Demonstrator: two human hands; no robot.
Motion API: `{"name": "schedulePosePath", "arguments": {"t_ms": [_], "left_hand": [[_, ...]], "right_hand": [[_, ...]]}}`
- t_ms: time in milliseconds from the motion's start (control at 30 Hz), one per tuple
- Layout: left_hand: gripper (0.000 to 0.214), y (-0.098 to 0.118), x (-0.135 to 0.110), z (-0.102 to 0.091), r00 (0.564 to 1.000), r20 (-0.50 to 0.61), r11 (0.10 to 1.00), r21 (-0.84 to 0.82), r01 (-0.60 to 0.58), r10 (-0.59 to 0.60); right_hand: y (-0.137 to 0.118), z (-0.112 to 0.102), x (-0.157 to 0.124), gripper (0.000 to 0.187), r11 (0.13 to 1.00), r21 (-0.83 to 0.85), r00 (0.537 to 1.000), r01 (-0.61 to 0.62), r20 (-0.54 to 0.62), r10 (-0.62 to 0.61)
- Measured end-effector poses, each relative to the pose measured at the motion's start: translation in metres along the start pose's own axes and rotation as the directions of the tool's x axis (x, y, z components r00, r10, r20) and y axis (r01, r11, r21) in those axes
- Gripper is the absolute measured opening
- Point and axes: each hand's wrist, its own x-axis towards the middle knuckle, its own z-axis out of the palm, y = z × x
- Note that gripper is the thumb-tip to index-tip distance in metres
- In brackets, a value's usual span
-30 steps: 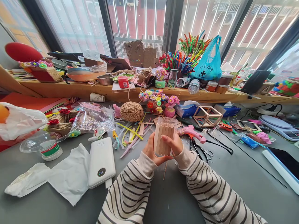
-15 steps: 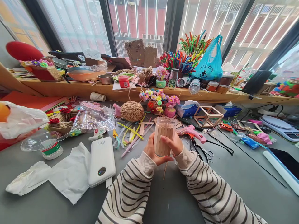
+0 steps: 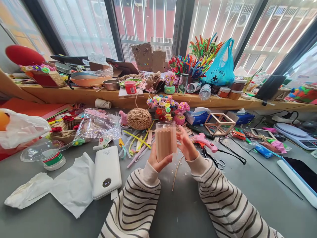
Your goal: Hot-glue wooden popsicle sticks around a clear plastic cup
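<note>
A cup (image 3: 165,140) clad in wooden sticks is held upright above the grey table (image 3: 188,205), clamped by the fingers of the left hand (image 3: 155,161). The right hand (image 3: 187,147) is held just beside it, fingers spread apart, near a glue gun (image 3: 204,140).

The white power bank (image 3: 107,172) on the bench bore "35W", seen upside down. The blue plastic bag (image 3: 219,71) carried a black cross beside characters too small to read.
</note>
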Motion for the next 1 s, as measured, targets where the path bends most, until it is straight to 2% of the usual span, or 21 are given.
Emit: {"name": "schedulePosePath", "arguments": {"t_ms": [67, 133, 167, 233, 333, 533, 633, 733, 833, 900, 1000], "left_hand": [[0.076, 0.001, 0.004, -0.005, 0.995, -0.010, 0.976, -0.194, 0.100, -0.104], [0.064, 0.002, 0.007, -0.011, 0.977, -0.039, 0.910, -0.374, 0.180, -0.209], [0.059, 0.002, 0.008, -0.013, 0.969, -0.056, 0.878, -0.439, 0.193, -0.241], [0.054, 0.003, 0.009, -0.016, 0.963, -0.087, 0.839, -0.516, 0.176, -0.255], [0.052, 0.005, 0.009, -0.017, 0.960, -0.106, 0.819, -0.551, 0.161, -0.260], [0.065, 0.002, 0.012, -0.016, 0.934, -0.209, 0.821, -0.555, 0.131, -0.290], [0.064, 0.004, 0.012, -0.015, 0.935, -0.212, 0.823, -0.554, 0.126, -0.285], [0.060, 0.007, 0.011, -0.014, 0.933, -0.223, 0.834, -0.538, 0.124, -0.283], [0.055, 0.007, 0.010, -0.013, 0.923, -0.250, 0.852, -0.507, 0.133, -0.293], [0.051, 0.006, 0.010, -0.014, 0.922, -0.253, 0.853, -0.504, 0.135, -0.295], [0.049, 0.005, 0.011, -0.016, 0.924, -0.231, 0.842, -0.519, 0.149, -0.306]], "right_hand": [[-0.008, -0.012, 0.006, 0.071, 0.997, 0.077, 0.995, -0.027, -0.098, 0.034], [-0.015, -0.025, 0.012, 0.063, 0.998, 0.062, 0.965, 0.021, -0.262, -0.004], [-0.018, -0.031, 0.014, 0.061, 0.998, 0.038, 0.945, 0.042, -0.325, -0.027], [-0.020, -0.040, 0.018, 0.058, 0.999, 0.008, 0.931, 0.053, -0.363, -0.047], [-0.018, -0.044, 0.018, 0.051, 0.995, -0.086, 0.942, 0.048, -0.328, -0.074], [0.000, -0.024, 0.011, 0.041, 0.964, -0.262, 0.974, 0.037, -0.204, -0.093], [0.004, -0.022, 0.010, 0.040, 0.937, -0.349, 0.986, 0.025, -0.145, -0.081], [-0.001, -0.037, 0.014, 0.042, 0.899, -0.438, 0.981, -0.003, -0.175, -0.082], [-0.009, -0.062, 0.021, 0.044, 0.831, -0.550, 0.968, -0.082, -0.241, -0.064], [-0.014, -0.079, 0.024, 0.040, 0.753, -0.641, 0.961, -0.150, -0.272, -0.040], [-0.019, -0.100, 0.024, 0.025, 0.568, -0.787, 0.954, -0.239, -0.299, -0.013]]}}
